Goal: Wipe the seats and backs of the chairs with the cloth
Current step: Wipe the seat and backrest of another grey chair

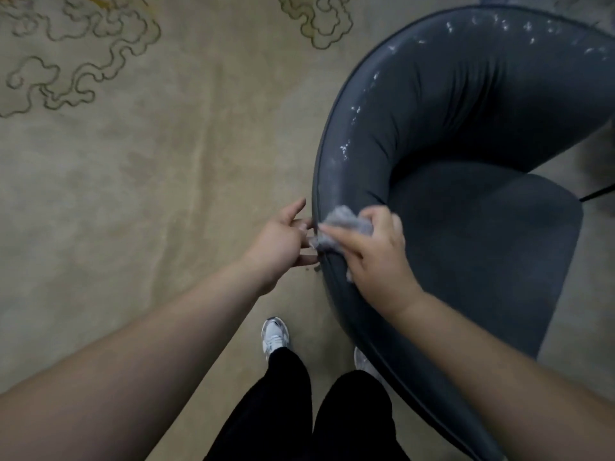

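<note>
While the right hand [372, 251] bunches the grey cloth [346, 224] under curled fingers and presses it onto the top edge of the chair [466, 227] back, the left hand [283, 241] sits just beside it on the outer side of that edge, fingers spread and loosely bent. Its fingertips reach toward the cloth's hanging corner and the piped rim, but whether they pinch anything cannot be told; it looks open and merely steadying.

The cloth lies on the rim directly under the right hand, a small tail of it drooping over the outside of the backrest near the left fingertips.

Beyond the hands, further along the curved backrest [449, 94], a trail of white specks [357, 111] follows the rim up and round to the far end. That stretch looks not yet wiped. The part of the rim nearer the person than the hands shows no such specks, so it is probably done or was clean. The seat [482, 244], to the right of the right hand, looks dark and unmarked; whether it has been wiped cannot be judged.

My reading is that the work on this chair's back is at an early stage, with most of the rim and the seat left. Below the hands, the person's shoe [274, 336] stands on the patterned carpet [133, 178].
</note>
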Motion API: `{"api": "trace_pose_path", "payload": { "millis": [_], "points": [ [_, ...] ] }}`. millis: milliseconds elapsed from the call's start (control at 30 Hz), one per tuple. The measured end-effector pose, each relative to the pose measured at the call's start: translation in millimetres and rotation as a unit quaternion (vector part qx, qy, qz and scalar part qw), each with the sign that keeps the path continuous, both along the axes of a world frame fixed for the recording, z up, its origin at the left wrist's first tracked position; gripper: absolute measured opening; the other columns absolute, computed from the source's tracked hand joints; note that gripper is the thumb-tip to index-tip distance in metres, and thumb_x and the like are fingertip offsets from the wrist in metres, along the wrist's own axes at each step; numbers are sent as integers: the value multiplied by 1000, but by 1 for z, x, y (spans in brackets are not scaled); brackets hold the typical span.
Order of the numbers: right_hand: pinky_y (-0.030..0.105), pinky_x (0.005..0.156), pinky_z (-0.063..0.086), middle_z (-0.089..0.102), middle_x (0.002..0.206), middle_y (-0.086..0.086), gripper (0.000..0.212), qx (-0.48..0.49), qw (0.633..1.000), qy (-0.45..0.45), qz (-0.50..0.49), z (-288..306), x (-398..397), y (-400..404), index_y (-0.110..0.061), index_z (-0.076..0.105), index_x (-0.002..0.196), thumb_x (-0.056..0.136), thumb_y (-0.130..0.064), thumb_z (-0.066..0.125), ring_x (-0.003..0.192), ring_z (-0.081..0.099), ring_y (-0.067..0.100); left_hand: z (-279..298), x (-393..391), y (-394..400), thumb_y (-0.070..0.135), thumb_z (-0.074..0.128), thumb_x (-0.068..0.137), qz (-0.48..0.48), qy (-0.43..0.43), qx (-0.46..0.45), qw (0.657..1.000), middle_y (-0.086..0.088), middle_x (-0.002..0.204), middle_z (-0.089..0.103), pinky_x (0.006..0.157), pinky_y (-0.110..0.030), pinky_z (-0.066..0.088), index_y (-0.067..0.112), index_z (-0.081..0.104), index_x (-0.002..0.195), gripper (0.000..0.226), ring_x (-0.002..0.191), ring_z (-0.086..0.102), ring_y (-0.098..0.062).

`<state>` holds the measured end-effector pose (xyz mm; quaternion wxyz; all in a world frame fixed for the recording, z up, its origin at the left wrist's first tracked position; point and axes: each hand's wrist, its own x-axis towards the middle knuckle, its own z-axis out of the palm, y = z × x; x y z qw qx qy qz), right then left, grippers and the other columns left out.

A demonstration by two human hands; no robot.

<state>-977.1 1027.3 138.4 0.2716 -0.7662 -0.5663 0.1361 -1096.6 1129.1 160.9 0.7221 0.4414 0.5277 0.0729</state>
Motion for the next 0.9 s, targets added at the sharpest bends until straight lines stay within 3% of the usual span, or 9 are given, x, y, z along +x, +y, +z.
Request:
{"api": "trace_pose_path", "payload": {
  "millis": [67,200,333,533,733,800,900],
  "points": [
    [53,81,44,48,102,15,35,-7,1000,12,-3,0,-4,-6,-34,71,110,83,-12,67,92,43,36,0,-2,3,2,31,101,-3,-4,-11,1000,-4,136,53,83,-41,54,24,27,147,51,94,59,-21],
    [49,89,42,47,107,15,28,14,999,-15,-36,3,18,54,-37,70,109,86,-21,66,99,42,36,2,1,8,3,31,101,-32,-17,19,999,1,123,59,79,-39,56,30,29,146,52,89,62,-17],
    [43,95,40,43,110,9,28,31,993,12,-116,-2,31,90,-40,68,111,88,-25,64,103,39,30,-2,11,19,3,33,100,-50,-28,54,997,16,101,67,60,-27,56,40,28,144,57,82,66,-6],
    [51,81,45,48,101,14,33,40,998,14,-54,-5,13,55,-35,70,110,85,-15,66,91,43,35,-2,21,40,-1,39,96,-37,-8,40,998,9,116,62,59,-25,55,33,31,145,60,93,62,-7],
    [46,92,38,46,115,12,26,18,995,-19,-95,8,64,146,-40,69,110,88,-27,63,105,40,34,5,35,58,1,34,98,-31,-11,32,999,7,131,54,59,-24,55,29,30,146,55,90,60,-10],
    [42,94,38,45,114,11,26,28,993,-5,-117,7,69,152,-39,69,110,88,-27,64,104,39,33,6,44,65,4,34,100,-47,-14,50,998,15,121,59,59,-22,55,33,32,143,53,89,62,-5],
    [25,94,32,40,106,6,29,54,989,33,-132,-6,57,118,-36,69,111,87,-21,65,99,40,30,2,53,75,2,32,100,-69,-23,77,994,32,83,66,55,-18,54,43,42,123,48,70,63,6]
  ]
}}
